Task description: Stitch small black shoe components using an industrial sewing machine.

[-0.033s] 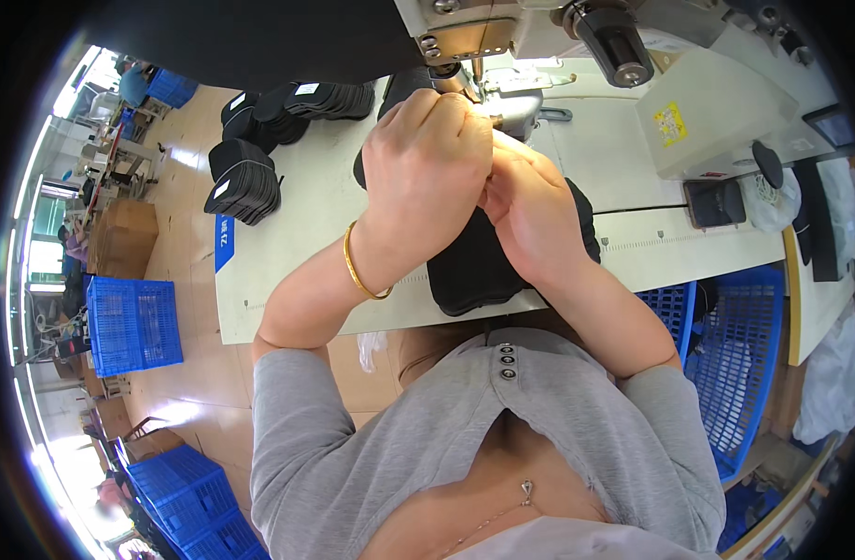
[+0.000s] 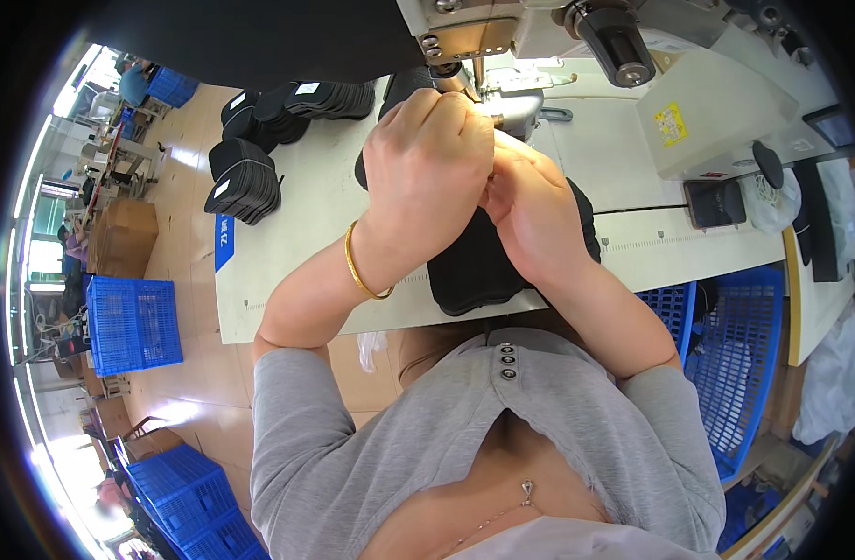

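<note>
Both my hands meet just in front of the sewing machine (image 2: pixel 465 42), close by its needle area. My left hand (image 2: pixel 427 173), below a gold bangle (image 2: pixel 354 266), is closed with its knuckles up. Against it my right hand (image 2: pixel 538 210) is curled, thumb side toward the left fingers. What the fingertips pinch is hidden between them. Beneath both hands lie black padded fabric pieces (image 2: pixel 474 271), reaching over the table's front edge. Another black piece (image 2: pixel 404 89) shows beyond the left hand, beside the machine.
Tied bundles of black pieces (image 2: pixel 244 185) sit on the white table (image 2: pixel 287 247) at left, with further stacks (image 2: pixel 339 100) behind. At right are a phone (image 2: pixel 714 203), a clear plastic bag (image 2: pixel 773 203) and a blue basket (image 2: pixel 740 373). Blue crates (image 2: pixel 133 325) stand on the floor at left.
</note>
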Demonstrator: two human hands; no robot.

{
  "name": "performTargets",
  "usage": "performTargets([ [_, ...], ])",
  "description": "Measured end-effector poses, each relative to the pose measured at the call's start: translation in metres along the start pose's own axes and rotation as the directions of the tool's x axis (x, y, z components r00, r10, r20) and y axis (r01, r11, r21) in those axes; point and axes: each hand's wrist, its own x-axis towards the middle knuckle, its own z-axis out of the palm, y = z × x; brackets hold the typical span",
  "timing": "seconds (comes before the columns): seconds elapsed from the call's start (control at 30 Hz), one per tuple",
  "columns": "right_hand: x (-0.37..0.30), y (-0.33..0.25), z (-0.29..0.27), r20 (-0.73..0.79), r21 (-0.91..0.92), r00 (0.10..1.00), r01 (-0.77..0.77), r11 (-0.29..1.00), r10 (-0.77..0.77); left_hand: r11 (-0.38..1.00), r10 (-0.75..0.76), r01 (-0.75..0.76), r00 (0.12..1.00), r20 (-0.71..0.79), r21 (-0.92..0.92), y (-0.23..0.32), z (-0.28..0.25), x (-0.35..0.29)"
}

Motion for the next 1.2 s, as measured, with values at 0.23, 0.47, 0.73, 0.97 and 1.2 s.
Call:
performTargets([
  [0.23, -0.002, 0.002, -0.002, 0.036, -0.009, 0.999, 0.03, 0.999, -0.03, 0.994, -0.111, 0.111, 0.994, 0.009, 0.025, -0.006, -0.001, -0.01],
  [0.47, 0.0, 0.008, -0.007, 0.087, -0.3, 0.989, 0.144, 0.943, -0.123, 0.999, -0.033, 0.027, 0.99, 0.14, 0.046, -0.02, -0.031, -0.019],
  [0.73, -0.002, 0.012, -0.004, 0.029, -0.364, 0.989, 0.143, 0.921, -0.142, 0.997, -0.061, 0.069, 0.985, 0.164, -0.043, -0.004, -0.039, -0.014],
  [0.97, -0.014, 0.012, -0.008, 0.07, -0.493, 0.981, 0.193, 0.848, -0.182, 0.991, -0.055, 0.062, 0.997, 0.06, -0.12, 0.014, -0.04, -0.021],
  [1.2, -0.012, 0.007, -0.008, 0.062, -0.447, 0.975, 0.219, 0.867, -0.214, 0.995, 0.03, -0.028, 0.999, 0.022, -0.095, 0.017, -0.03, -0.019],
])
